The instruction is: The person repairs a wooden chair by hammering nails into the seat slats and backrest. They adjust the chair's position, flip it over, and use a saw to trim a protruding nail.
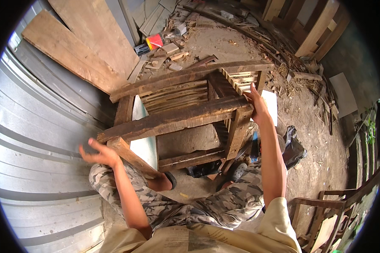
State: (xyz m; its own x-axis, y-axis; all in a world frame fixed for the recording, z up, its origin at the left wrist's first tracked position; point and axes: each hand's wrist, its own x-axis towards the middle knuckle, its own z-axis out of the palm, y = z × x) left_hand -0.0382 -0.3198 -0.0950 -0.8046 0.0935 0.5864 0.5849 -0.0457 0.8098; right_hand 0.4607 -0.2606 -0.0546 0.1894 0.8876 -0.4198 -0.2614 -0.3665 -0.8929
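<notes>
A dark wooden chair frame (177, 114) with slatted panels stands tilted in front of me, between and beyond my knees. My right hand (257, 103) grips its upper right corner beside the slats (234, 82); part of the fingers is hidden by the wood. Just off the frame's left end, my left hand (99, 154) is open with fingers spread and slightly blurred, holding nothing. A pale, whitish sheet (143, 143) shows inside the left part of the frame.
Corrugated metal sheeting (42, 168) rises close on my left, with wooden boards (71, 50) leaning beyond it. Wood scraps (166, 52) and a red-and-black container (154, 42) lie ahead. A black plastic bag (293, 147) sits right of my leg; another wooden frame (325, 211) stands lower right.
</notes>
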